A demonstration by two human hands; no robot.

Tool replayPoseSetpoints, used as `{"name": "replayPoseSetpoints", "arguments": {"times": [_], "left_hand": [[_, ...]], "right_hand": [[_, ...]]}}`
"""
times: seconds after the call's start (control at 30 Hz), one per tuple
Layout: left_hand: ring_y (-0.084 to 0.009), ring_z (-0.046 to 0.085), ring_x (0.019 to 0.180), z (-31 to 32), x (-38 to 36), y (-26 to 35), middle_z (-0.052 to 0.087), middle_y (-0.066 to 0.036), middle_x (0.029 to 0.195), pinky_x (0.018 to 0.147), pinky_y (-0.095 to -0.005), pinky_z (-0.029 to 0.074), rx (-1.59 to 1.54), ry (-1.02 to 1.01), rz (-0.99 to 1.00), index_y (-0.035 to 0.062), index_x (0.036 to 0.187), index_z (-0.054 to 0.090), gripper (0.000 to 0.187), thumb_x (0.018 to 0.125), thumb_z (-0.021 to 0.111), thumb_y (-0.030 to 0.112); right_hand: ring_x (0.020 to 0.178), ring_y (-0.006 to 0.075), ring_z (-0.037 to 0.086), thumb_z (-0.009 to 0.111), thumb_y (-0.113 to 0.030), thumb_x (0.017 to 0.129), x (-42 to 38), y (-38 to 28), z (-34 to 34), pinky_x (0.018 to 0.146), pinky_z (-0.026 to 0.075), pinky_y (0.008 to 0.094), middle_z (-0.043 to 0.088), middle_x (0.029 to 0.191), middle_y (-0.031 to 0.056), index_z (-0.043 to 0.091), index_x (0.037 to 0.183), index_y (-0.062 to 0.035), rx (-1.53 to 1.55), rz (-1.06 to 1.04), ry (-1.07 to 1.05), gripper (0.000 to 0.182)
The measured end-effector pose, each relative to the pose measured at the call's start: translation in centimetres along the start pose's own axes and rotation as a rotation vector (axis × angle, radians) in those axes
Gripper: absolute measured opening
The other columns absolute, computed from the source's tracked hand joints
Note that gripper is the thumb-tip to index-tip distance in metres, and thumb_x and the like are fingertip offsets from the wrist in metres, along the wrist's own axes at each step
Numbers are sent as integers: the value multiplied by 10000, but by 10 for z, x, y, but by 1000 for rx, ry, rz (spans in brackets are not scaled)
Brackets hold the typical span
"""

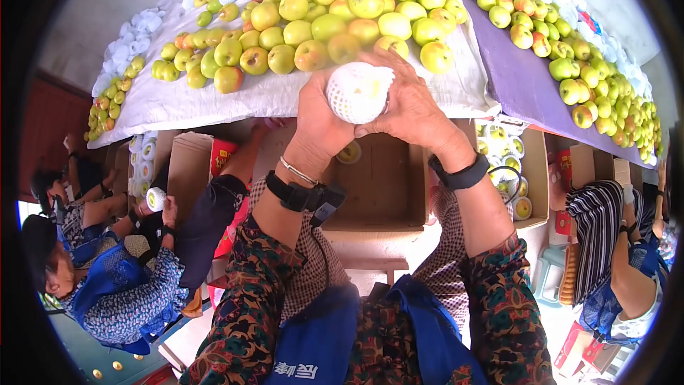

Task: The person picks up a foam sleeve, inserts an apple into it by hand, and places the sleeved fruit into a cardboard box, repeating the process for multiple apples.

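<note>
A white foam net wraps round a fruit between my two hands, above the front edge of the cloth. My left hand has its palm and fingers against one side of it. On the other side, my right hand curls round the net. Just beyond, green and reddish apples lie heaped on a white cloth. Below my hands stands an open cardboard box, with one netted apple at its far side.
More apples lie on a purple cloth at the right. A box of netted apples stands right of my knees. One co-worker sits at the left holding a netted fruit, another at the right.
</note>
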State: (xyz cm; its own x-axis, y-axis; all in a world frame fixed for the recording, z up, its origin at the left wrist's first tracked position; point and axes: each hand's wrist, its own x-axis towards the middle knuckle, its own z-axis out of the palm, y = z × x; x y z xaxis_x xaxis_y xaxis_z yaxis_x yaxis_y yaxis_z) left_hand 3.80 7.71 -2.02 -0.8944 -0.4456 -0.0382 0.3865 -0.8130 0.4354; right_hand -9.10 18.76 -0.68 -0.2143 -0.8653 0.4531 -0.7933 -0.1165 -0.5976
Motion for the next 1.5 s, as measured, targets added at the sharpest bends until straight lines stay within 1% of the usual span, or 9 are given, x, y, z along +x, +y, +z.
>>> {"name": "replayPoseSetpoints", "arguments": {"times": [0.37,0.47,0.53,0.63,0.73,1.07,1.27,1.33,1.5], "left_hand": [[-285,642,1019,1,5,0,651,-155,1136,891,-411,532,98,232,131,-38,1178,561,417,989,341,263],[-281,642,1005,-8,5,5,655,-154,1113,894,-392,524,103,267,291,-36,1148,577,383,984,379,247],[-263,644,989,-13,7,10,662,-149,1078,897,-376,515,224,271,440,-33,1115,592,347,980,406,227],[-238,646,969,10,3,13,669,-142,1040,888,-363,514,343,403,544,-38,1106,594,335,983,409,213],[-225,648,960,14,2,14,670,-140,1029,882,-350,514,442,439,642,-47,1111,601,352,988,405,219],[-191,629,932,28,-5,3,665,-141,1044,842,-295,501,846,430,793,-87,1151,601,390,985,373,183],[-164,624,884,25,-2,1,665,-124,1007,813,-283,501,870,384,786,-90,1086,629,381,984,373,173],[-157,623,867,22,-2,0,666,-116,987,798,-281,503,921,379,812,-85,1071,633,375,988,376,175],[-138,612,829,22,0,-2,666,-92,951,757,-274,502,912,383,813,-72,1048,640,346,994,398,169]], "right_hand": [[1348,320,407,908,-196,540,3,-3,-2,1116,339,396,455,1413,213,305,1479,-40,230,264,-105,1127],[1297,312,464,898,-241,588,1,-2,-6,1070,379,404,499,1356,222,401,1400,-7,376,180,-6,980],[1080,219,589,848,-263,717,3,-6,-11,934,465,333,597,1212,149,529,1268,7,472,273,40,692],[823,110,581,754,-293,847,1,-15,-9,750,486,276,648,947,67,627,1050,11,706,351,164,387],[673,56,493,681,-335,912,0,-20,-4,643,446,241,594,738,6,641,861,6,716,380,334,346],[730,97,558,707,-375,885,3,-34,-11,668,466,275,623,704,47,687,871,29,589,653,33,405],[686,127,562,813,-237,791,4,-30,7,648,477,294,600,655,69,636,784,22,993,488,259,314],[663,101,538,811,-201,785,3,-27,12,625,468,279,577,658,50,604,761,14,518,281,447,299],[670,88,533,787,-182,804,4,-37,5,633,466,264,581,710,43,605,790,23,476,398,390,274]]}}
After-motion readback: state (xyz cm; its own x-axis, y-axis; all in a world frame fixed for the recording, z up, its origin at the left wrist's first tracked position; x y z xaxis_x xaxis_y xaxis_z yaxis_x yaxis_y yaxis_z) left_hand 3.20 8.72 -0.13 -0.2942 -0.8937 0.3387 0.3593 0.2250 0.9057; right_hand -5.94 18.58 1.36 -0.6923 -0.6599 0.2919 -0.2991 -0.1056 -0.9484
